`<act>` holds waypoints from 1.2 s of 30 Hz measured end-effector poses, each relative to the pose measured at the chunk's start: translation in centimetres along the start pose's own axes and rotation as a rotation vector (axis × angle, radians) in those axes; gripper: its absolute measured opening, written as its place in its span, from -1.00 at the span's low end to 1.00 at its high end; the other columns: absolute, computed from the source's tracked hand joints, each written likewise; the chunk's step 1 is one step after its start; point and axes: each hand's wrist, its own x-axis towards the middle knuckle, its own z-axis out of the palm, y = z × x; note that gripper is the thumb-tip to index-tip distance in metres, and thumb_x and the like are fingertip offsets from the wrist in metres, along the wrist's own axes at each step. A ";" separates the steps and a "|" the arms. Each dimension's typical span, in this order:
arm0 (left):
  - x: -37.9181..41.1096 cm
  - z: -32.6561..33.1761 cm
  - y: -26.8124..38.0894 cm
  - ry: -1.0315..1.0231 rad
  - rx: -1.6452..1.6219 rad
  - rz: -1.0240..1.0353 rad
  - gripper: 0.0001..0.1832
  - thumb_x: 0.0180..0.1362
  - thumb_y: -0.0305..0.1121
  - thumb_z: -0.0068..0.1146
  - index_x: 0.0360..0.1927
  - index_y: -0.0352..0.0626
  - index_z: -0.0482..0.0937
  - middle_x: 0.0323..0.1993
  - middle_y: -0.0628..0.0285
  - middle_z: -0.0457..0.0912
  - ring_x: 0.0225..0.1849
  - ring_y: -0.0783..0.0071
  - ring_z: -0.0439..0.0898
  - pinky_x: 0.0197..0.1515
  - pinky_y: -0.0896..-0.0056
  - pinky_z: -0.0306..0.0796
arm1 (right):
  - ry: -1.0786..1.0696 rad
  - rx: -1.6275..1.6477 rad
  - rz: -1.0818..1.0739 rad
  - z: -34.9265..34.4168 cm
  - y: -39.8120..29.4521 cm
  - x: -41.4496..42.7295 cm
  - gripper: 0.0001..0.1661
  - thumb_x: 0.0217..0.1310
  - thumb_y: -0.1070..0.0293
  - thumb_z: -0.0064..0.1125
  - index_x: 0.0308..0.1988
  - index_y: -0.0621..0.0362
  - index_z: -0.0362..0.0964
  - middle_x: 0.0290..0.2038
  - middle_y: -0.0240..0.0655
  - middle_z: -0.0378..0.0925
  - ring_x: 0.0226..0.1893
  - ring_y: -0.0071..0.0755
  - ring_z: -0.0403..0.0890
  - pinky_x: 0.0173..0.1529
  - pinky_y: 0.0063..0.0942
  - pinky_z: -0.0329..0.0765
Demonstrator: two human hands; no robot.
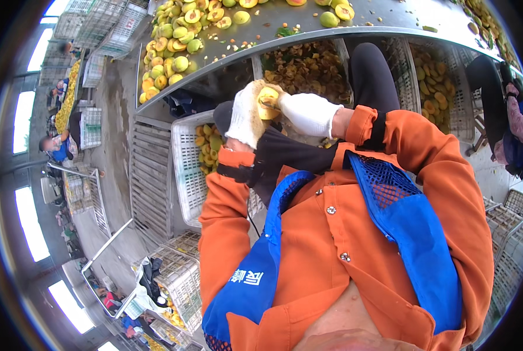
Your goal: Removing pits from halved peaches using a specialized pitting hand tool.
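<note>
My left hand [247,115], in a white knitted glove stained brown at the fingers, grips a yellow cut stone fruit [267,102], which looks like a peach. Its open face is turned up, above my lap. From the right, my gloved right hand [307,113] meets the fruit with bent fingers. A small dark mark or slim tool tip shows on the cut face; which one, I cannot tell. Whatever the right fingers hold is hidden. Just beyond both hands, under the table, a crate holds brown fruit scraps [307,70].
Whole and halved fruits [173,52] are heaped on the metal table [261,26], with loose pits scattered nearby. A white plastic crate [186,175] of cut fruit stands by my left leg. Another crate of fruit halves [434,83] is on the right, near a seated person [518,127].
</note>
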 end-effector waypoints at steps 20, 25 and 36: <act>0.8 1.5 -1.7 0.217 0.188 0.344 -0.57 0.40 -0.21 -0.18 -0.27 -0.36 0.65 -0.41 0.10 0.69 -0.42 0.38 0.64 -0.29 0.42 0.52 | 0.015 0.184 0.161 -0.3 -1.2 0.5 -0.68 0.29 0.29 0.00 -0.19 0.40 0.42 -0.37 0.11 0.61 -0.32 0.16 0.68 -0.23 -0.09 0.58; 0.8 1.0 -2.5 0.341 0.406 0.778 -0.67 0.44 -0.32 -0.12 -0.18 -0.37 0.62 -0.24 0.10 0.71 -0.23 0.39 0.66 -0.09 0.41 0.51 | 0.023 0.195 0.071 -1.7 -2.4 0.7 -0.72 0.19 0.36 0.04 -0.25 0.42 0.36 -0.40 0.16 0.57 -0.32 0.23 0.65 -0.24 -0.09 0.55; 0.3 2.3 -0.6 0.105 -0.109 0.524 -0.53 0.44 -0.13 -0.21 -0.04 -0.40 0.54 -0.26 -0.05 0.67 -0.22 0.25 0.63 -0.09 0.31 0.51 | 0.085 0.139 -0.050 -2.4 -1.6 0.6 -0.66 0.30 0.27 0.02 -0.14 0.38 0.44 -0.43 0.01 0.61 -0.41 0.00 0.68 -0.30 -0.15 0.56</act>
